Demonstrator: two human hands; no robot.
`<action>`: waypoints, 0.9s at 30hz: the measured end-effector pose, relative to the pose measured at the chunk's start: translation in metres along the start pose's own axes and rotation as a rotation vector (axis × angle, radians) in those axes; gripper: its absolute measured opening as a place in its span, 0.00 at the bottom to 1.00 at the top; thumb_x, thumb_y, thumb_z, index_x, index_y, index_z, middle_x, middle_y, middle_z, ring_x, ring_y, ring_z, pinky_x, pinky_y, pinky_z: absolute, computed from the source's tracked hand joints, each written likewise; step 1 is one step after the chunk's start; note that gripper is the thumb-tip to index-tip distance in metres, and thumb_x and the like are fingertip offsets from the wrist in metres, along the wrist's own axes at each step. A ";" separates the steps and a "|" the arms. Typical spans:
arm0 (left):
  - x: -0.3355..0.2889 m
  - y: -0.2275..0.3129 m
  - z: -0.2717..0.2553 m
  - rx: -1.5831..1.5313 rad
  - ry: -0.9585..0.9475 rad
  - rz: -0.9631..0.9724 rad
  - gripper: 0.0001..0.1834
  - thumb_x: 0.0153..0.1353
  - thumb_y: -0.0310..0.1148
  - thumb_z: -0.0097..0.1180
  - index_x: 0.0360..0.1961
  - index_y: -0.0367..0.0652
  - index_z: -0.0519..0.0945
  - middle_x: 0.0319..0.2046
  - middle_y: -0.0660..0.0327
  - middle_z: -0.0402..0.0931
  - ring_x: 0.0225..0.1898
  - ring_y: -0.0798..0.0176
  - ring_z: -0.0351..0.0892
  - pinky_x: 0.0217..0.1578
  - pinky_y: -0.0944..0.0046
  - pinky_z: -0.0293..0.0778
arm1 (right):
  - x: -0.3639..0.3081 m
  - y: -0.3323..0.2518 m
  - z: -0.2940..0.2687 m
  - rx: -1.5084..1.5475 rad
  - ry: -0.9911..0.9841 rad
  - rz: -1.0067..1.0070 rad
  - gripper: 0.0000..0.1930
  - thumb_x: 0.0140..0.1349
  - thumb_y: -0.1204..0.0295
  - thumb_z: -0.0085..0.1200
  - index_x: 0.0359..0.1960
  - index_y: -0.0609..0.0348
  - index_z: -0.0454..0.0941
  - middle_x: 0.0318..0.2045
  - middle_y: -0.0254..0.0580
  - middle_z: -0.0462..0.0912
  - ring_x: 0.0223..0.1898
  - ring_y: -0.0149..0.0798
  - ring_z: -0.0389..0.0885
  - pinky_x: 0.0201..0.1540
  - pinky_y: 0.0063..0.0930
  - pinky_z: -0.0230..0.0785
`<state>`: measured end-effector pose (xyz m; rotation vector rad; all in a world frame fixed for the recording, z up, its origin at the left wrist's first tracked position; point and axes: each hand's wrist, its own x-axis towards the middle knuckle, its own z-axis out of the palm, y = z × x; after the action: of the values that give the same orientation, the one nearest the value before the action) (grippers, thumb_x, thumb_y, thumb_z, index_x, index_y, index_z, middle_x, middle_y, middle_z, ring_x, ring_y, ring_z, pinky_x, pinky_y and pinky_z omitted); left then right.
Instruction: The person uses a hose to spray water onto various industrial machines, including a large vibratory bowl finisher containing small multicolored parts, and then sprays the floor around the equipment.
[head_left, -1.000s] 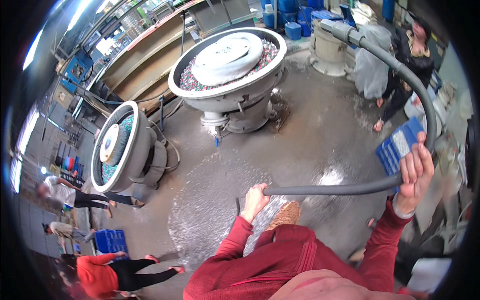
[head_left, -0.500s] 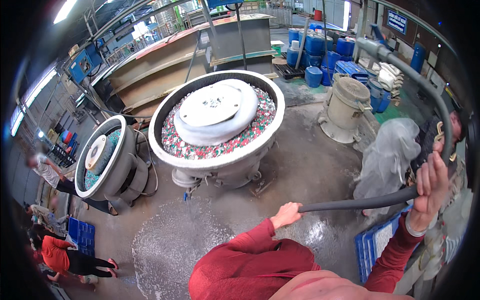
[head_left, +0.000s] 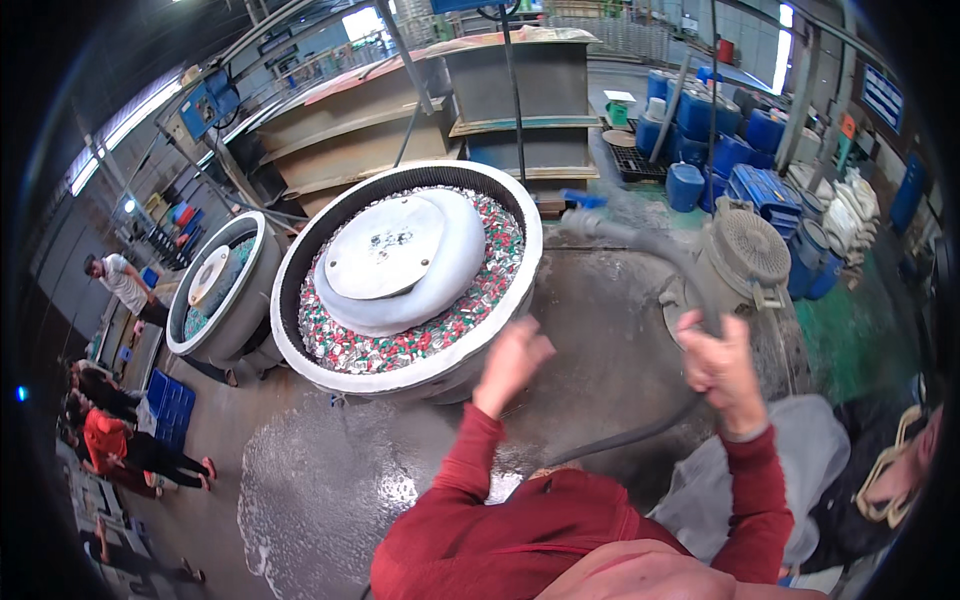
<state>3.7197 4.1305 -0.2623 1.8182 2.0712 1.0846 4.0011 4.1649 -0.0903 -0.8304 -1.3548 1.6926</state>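
Observation:
My right hand (head_left: 728,372) grips a dark grey hose (head_left: 697,280), which arches up and left to a blurred metal end fitting with a blue handle (head_left: 583,198). Below that hand the hose curves back toward my waist. My left hand (head_left: 513,366) is off the hose, just in front of the large tub's near right rim; its blurred fingers look loosely apart with nothing in them. The large round white tub (head_left: 531,262) holds many small red, green and silvery pieces (head_left: 487,290) around a raised pale centre hub (head_left: 385,250).
A smaller similar tub (head_left: 262,262) stands to the left. On the right are a grey drum-shaped machine (head_left: 745,250), translucent sheeting (head_left: 800,445), a person beside it, and blue barrels (head_left: 708,115) farther back. Foamy water (head_left: 310,480) covers part of the floor. Several people are at the left.
My left hand has let go of the hose and moved up and left toward the large tub. My right hand has brought the hose left, swinging its end toward the tub.

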 end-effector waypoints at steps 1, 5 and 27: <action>0.035 0.000 -0.016 0.002 0.224 -0.130 0.22 0.53 0.38 0.56 0.44 0.32 0.72 0.43 0.46 0.73 0.42 0.47 0.73 0.43 0.56 0.69 | 0.027 0.014 -0.009 -0.076 -0.079 0.015 0.05 0.55 0.76 0.52 0.31 0.60 0.70 0.12 0.24 0.64 0.08 0.17 0.56 0.09 0.14 0.46; 0.172 0.053 -0.070 0.274 0.580 0.084 0.20 0.61 0.39 0.44 0.47 0.33 0.71 0.39 0.46 0.72 0.42 0.46 0.70 0.39 0.53 0.68 | 0.123 0.079 -0.044 -0.260 -0.164 -0.090 0.05 0.54 0.73 0.55 0.28 0.60 0.73 0.17 0.27 0.71 0.16 0.18 0.64 0.19 0.16 0.59; 0.438 -0.026 0.108 1.390 0.200 -0.300 0.09 0.46 0.33 0.49 0.27 0.40 0.76 0.27 0.56 0.67 0.34 0.57 0.67 0.32 0.54 0.62 | 0.473 0.170 -0.121 0.404 -1.373 0.715 0.10 0.63 0.70 0.45 0.38 0.55 0.56 0.17 0.36 0.66 0.14 0.29 0.65 0.16 0.22 0.59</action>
<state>3.6571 4.5755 -0.2150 1.5781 3.4477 -0.5090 3.8536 4.6197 -0.2878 0.3047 -1.4258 3.2454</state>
